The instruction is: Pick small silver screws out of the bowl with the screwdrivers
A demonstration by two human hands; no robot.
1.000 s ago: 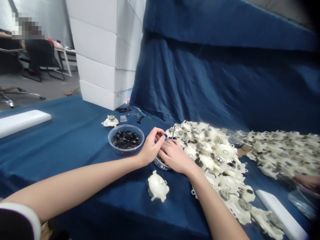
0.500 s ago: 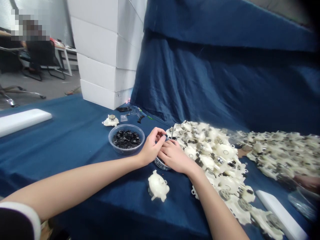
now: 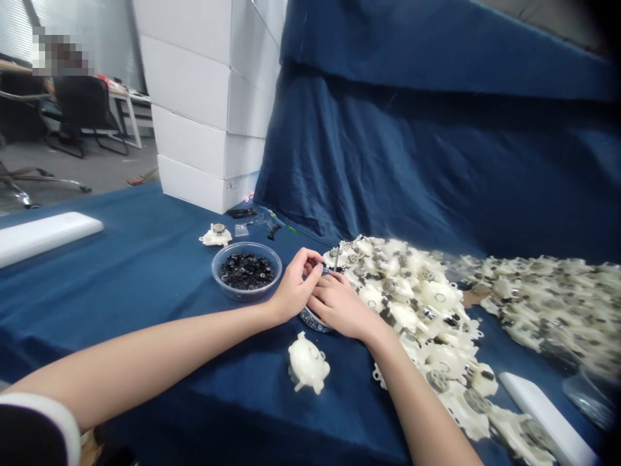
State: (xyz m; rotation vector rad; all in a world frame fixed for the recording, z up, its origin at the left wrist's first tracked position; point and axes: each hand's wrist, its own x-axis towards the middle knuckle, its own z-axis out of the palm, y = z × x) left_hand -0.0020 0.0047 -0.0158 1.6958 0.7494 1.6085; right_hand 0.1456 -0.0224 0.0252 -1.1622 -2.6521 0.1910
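Note:
My left hand (image 3: 297, 285) is closed at the left rim of a small clear plastic bowl (image 3: 314, 321), its fingers curled and its thumb pointing right. Palm down over the same bowl lies my right hand (image 3: 338, 303); its fingertips dip inside, hidden from view. Small greyish pieces show through the bowl's wall, too small to name. A cream plastic housing (image 3: 308, 362) with lugs rests on the blue cloth in front of the bowl. To the left stands a wider clear bowl (image 3: 246, 294) full of small black parts.
A large heap of cream housings (image 3: 412, 304) borders my right forearm, and another heap (image 3: 543, 298) lies beyond it. One more housing (image 3: 216, 236) sits behind the black parts. White boxes (image 3: 191, 129) are stacked at the back. White slabs lie left (image 3: 48, 236) and right (image 3: 546, 414).
Both hands keep almost the same pose at the small bowl. The view has shifted slightly. At the far right, another person's blurred hand has gone from beside the clear container.

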